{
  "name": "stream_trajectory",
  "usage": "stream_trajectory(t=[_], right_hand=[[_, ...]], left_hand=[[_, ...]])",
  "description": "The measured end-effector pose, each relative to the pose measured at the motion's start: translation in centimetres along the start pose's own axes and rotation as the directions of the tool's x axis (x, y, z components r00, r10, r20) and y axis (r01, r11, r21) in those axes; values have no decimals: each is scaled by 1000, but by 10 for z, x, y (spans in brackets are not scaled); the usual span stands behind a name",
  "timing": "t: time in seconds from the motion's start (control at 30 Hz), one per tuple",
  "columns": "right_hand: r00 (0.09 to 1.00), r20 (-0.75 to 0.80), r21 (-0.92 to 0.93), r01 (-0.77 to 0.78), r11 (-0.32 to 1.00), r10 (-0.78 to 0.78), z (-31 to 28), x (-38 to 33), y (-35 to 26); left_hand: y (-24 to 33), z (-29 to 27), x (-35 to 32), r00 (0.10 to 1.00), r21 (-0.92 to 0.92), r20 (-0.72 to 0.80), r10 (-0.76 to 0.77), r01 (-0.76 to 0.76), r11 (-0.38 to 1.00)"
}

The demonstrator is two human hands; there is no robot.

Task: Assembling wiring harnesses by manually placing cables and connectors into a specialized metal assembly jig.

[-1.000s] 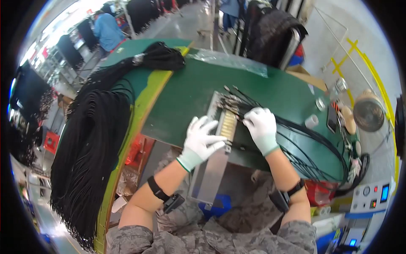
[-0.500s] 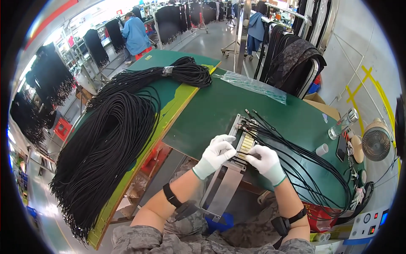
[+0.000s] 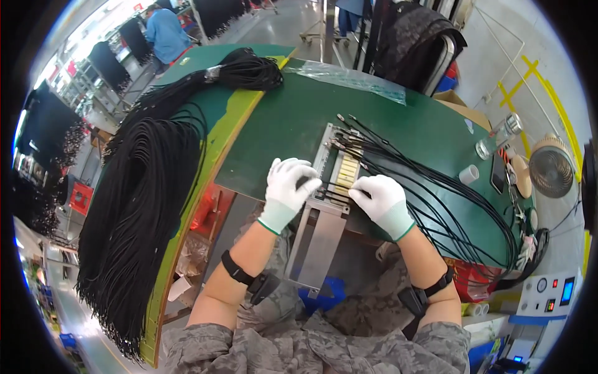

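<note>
Pressing down with curled, white-knit-gloved fingertips, the left hand [image 3: 285, 190] and right hand [image 3: 381, 201] flank the narrow brushed-metal jig plate [image 3: 321, 234] at the near edge of the matte green table mat [image 3: 280, 131], each pinching thin black cords. Glossy black metal-tipped cables [image 3: 430, 187] fan rightward from the jig's yellow slotted strip [image 3: 346, 172]. Compared with half a second earlier, both hands sit slightly farther apart, and the heavy draped bundle of black cords [image 3: 140, 206] lies unchanged at left.

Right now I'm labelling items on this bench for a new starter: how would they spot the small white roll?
Start at the green table and go to its right end, past the black cables fanning out from the metal fixture. The small white roll stands there beside a clear bottle. It alone is a short white ring.
</note>
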State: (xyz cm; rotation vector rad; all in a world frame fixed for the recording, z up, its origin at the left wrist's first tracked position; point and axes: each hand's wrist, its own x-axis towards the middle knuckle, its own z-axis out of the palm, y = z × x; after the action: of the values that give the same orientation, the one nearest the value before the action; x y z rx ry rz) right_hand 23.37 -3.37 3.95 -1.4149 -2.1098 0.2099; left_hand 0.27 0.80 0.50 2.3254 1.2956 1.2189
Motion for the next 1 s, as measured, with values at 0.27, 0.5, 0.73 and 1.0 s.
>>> stream_trajectory(t=[0.27,0.5,0.73,1.0], right_hand=[[997,44,-75,-59,995,62,-5,-7,5],[999,43,-94,-16,995,20,1,-7,5],[999,43,-159,-25,987,32,3,0,10],[986,-81,-354,-166,920,146,-7,20,56]], left_hand=[[-3,7,-6,990,-149,43,-132,137,979],[0,4,-4,982,-161,114,-150,167,973],[22,11,-7,970,176,148,195,-220,960],[14,22,-2,968,55,165,191,-202,978]])
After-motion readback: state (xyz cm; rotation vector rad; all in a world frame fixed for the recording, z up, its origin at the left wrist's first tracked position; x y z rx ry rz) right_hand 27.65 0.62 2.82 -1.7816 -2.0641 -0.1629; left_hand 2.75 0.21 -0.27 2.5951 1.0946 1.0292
